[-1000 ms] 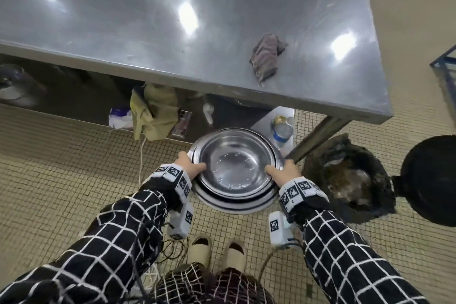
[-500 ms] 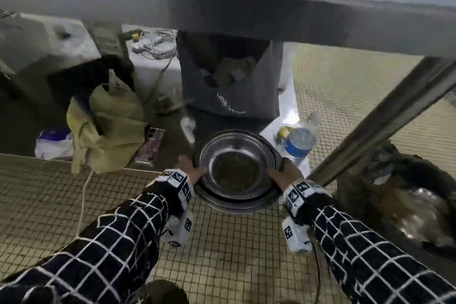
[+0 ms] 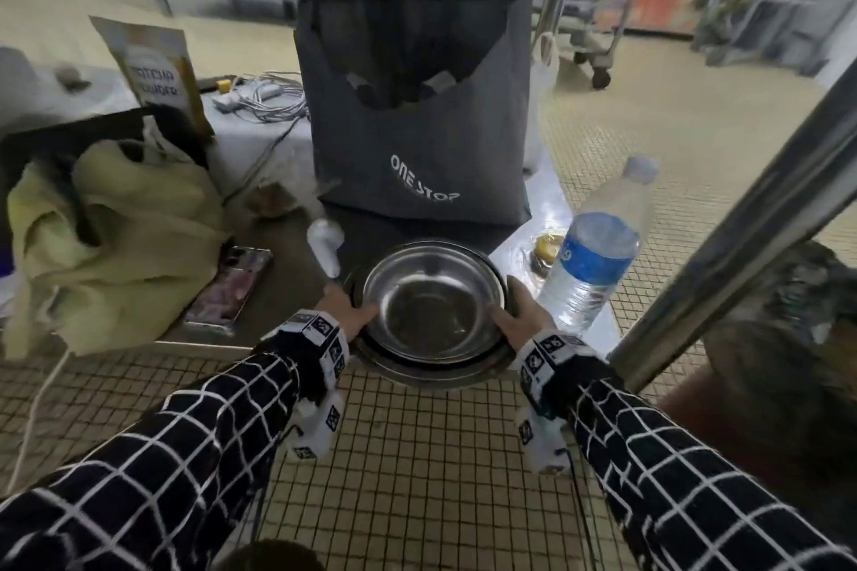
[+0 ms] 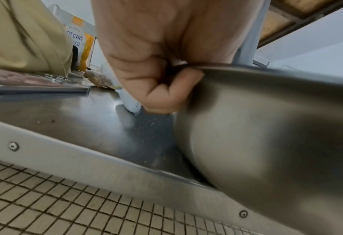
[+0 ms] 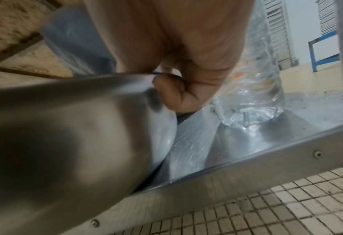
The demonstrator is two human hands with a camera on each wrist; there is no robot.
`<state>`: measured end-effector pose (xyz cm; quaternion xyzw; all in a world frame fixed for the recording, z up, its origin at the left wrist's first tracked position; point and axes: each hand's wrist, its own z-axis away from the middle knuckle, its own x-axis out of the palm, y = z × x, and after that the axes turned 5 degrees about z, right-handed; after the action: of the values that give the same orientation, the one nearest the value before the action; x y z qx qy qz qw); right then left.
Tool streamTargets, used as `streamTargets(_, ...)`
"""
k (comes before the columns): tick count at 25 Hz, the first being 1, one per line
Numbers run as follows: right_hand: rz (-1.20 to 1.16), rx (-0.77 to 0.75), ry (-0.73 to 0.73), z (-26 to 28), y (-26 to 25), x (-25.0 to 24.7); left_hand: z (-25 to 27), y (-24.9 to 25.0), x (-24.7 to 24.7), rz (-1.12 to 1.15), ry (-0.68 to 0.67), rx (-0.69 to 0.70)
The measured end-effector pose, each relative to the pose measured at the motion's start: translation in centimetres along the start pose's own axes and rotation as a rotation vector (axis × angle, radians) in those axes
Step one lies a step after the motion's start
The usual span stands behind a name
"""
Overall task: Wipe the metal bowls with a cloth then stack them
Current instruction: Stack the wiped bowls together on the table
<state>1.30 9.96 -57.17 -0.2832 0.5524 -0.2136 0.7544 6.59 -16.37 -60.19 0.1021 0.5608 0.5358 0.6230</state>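
Note:
A stack of nested metal bowls [image 3: 433, 308] sits at the front edge of the low steel shelf [image 3: 278, 287] under the table. My left hand [image 3: 345, 308] grips the stack's left rim and my right hand [image 3: 519, 313] grips its right rim, thumbs over the edge. In the left wrist view the fingers [image 4: 162, 95] curl under the bowl's rim, beside its outer wall [image 4: 257, 143]. The right wrist view shows the same grip, fingers [image 5: 178, 95] under the rim of the bowl [image 5: 75, 127], whose base overhangs the shelf lip. The cloth is out of view.
A water bottle [image 3: 598, 255] stands just right of the bowls, a table leg [image 3: 751, 218] beyond it. A grey bag [image 3: 417, 121] stands behind. A white earbud case [image 3: 324, 243], a phone [image 3: 232, 287] and a yellow-green cloth bag [image 3: 106, 241] lie left. Tiled floor [image 3: 417, 454] lies below.
The view has dropped below the tabletop, so the cloth and table surface are gone. Both hands have carried the bowl stack down and forward onto the lower shelf's edge.

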Motion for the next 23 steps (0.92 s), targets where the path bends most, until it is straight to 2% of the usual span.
streamTargets(4,-0.036,-0.019,0.056,-1.4,1.1,0.7,-0.2,0.0,1.3,0.071,0.038,0.011)
streamTargets(9,-0.024,-0.025,0.08,-2.7,1.4,0.9,-0.1,1.3,1.4,0.004,0.013,0.006)
streamTargets(11,0.057,-0.007,0.117,-2.3,1.1,1.0,0.6,1.6,0.9,-0.029,0.027,0.067)
streamTargets(13,0.269,-0.027,0.164,-0.5,1.5,1.2,2.0,1.2,0.1,-0.153,0.041,0.214)
streamTargets(15,0.416,-0.179,0.192,2.4,1.9,1.5,3.5,0.4,-1.3,-0.298,-0.046,0.37)
streamTargets(17,0.507,-0.337,0.148,4.8,2.2,2.3,4.8,-0.5,-2.1,-0.42,-0.19,0.439)
streamTargets(20,0.605,-0.386,0.04,5.6,2.7,3.6,5.2,-1.5,-1.3,-0.581,-0.298,0.445)
streamTargets(23,0.731,-0.401,0.026,5.2,3.2,4.4,5.1,-1.5,-0.6,-0.547,-0.289,0.442)
